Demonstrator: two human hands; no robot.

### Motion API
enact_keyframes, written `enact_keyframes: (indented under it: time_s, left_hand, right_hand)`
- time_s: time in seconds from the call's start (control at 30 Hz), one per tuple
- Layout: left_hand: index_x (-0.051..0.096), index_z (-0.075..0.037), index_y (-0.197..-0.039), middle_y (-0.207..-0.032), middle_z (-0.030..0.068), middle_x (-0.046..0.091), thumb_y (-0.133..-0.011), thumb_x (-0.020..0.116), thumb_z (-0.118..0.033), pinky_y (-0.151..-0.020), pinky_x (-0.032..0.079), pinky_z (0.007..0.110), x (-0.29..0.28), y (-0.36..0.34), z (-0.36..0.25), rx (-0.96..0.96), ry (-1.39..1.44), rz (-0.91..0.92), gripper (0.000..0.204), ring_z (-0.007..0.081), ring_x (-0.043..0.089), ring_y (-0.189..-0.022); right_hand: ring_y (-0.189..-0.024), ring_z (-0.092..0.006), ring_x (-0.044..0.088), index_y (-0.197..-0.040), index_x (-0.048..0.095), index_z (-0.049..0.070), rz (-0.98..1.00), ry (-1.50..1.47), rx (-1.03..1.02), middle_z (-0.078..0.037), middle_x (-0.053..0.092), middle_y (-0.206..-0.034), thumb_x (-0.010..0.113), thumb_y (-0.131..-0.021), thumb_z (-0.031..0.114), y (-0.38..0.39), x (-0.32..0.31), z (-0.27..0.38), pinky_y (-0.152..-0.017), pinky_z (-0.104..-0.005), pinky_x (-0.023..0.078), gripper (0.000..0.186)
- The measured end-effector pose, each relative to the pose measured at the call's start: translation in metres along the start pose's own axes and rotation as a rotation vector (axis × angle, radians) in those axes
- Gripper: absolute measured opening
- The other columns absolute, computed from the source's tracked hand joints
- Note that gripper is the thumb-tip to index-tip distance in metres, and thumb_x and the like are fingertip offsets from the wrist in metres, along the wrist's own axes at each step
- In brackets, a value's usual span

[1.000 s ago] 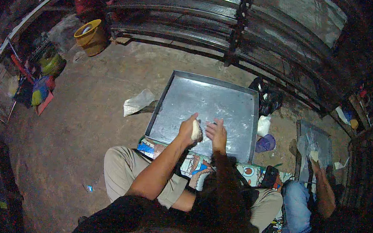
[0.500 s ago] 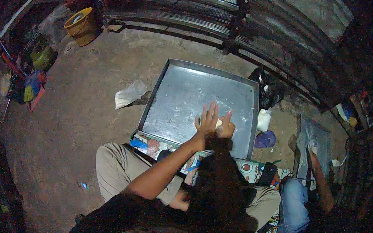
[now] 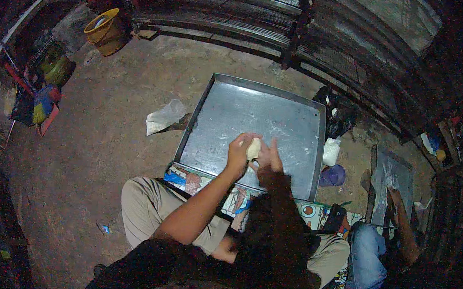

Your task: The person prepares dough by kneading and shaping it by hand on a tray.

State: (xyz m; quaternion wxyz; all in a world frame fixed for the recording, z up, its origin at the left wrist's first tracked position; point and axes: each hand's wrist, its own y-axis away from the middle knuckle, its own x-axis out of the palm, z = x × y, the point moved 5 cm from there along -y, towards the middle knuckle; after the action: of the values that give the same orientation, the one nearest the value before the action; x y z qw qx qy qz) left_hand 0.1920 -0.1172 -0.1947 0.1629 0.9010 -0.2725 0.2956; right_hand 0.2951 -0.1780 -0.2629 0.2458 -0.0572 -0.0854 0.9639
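Note:
A pale ball of dough (image 3: pixel 253 149) is held over the front part of a large shallow metal tray (image 3: pixel 229 106). My left hand (image 3: pixel 236 154) curls around the dough from the left, its fingers bent over the far side. Against the right side of the dough is my right hand (image 3: pixel 270 159), slightly blurred, with fingers apart and pointing away from me. White powdery smears mark the tray's surface. The underside of the dough is hidden.
Right of the tray stand a white bag (image 3: pixel 331 151) and a purple cup (image 3: pixel 333 176). A phone (image 3: pixel 335 218) lies on the patterned mat. A co-worker's hand (image 3: pixel 393 194) works over another tray (image 3: pixel 387 157). A plastic bag (image 3: pixel 166 119) lies left; a yellow bucket (image 3: pixel 105 35) stands farther back.
My hands were flat over the dough on the tray, fingers stretched forward. Now the dough is lifted between them, with the left hand curled around it and moved slightly left.

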Motion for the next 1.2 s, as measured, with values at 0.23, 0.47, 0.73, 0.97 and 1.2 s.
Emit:
enact_keyframes:
  time_s: [0.23,0.47,0.73,0.97,1.2]
  left_hand:
    - [0.054,-0.005,-0.079,-0.073,0.0135,0.063,-0.093,0.065,-0.029,-0.059,0.054,0.036,-0.029,-0.001,-0.029,-0.146,0.334,-0.257,0.031,0.0234,0.063,-0.065]
    - [0.053,-0.006,-0.079,-0.066,0.0057,0.054,-0.091,0.068,-0.030,-0.052,0.050,0.034,-0.031,0.004,-0.046,-0.137,0.167,-0.454,0.031,0.0192,0.059,-0.057]
    - [0.049,-0.005,-0.136,-0.110,0.0171,0.067,-0.104,0.027,-0.054,-0.081,0.054,0.035,0.003,0.000,-0.031,0.062,-0.339,0.004,0.062,0.0220,0.065,-0.087]
    - [0.013,-0.016,-0.156,-0.154,0.0157,0.034,-0.095,0.017,-0.071,-0.111,0.035,0.048,0.028,0.010,-0.034,-0.137,0.231,0.358,0.083,0.0357,0.040,-0.136]
    - [0.005,-0.016,-0.157,-0.159,0.0156,0.025,-0.093,0.021,-0.072,-0.119,0.018,0.048,0.059,0.021,-0.054,0.006,0.081,0.343,0.087,0.0352,0.025,-0.145]
  right_hand:
    - [-0.110,-0.0368,0.062,-0.137,0.045,0.001,0.164,0.663,-0.231,-0.024,0.058,-0.124,0.039,-0.104,0.031,0.011,0.038,0.115,-0.095,-0.0443,0.049,0.045]
    - [-0.115,-0.0297,0.061,-0.139,0.042,-0.003,0.083,-0.303,0.318,-0.022,0.057,-0.129,0.046,-0.102,0.035,0.016,0.030,0.129,-0.096,-0.0417,0.050,0.053]
    - [-0.080,-0.0391,0.065,-0.133,0.051,-0.003,-0.006,0.966,-0.061,-0.024,0.067,-0.086,0.065,-0.086,0.021,0.015,0.036,0.159,-0.071,-0.0463,0.052,0.054]
    - [-0.089,-0.0340,0.068,-0.130,0.049,-0.002,-0.173,0.610,0.024,-0.022,0.068,-0.093,0.065,-0.091,0.029,0.016,0.023,0.110,-0.071,-0.0441,0.051,0.052]
    - [-0.068,-0.0225,0.063,-0.107,0.056,0.012,-0.495,-0.910,0.680,-0.005,0.063,-0.083,0.042,-0.089,0.075,0.016,-0.032,0.056,-0.053,-0.0386,0.049,0.067]
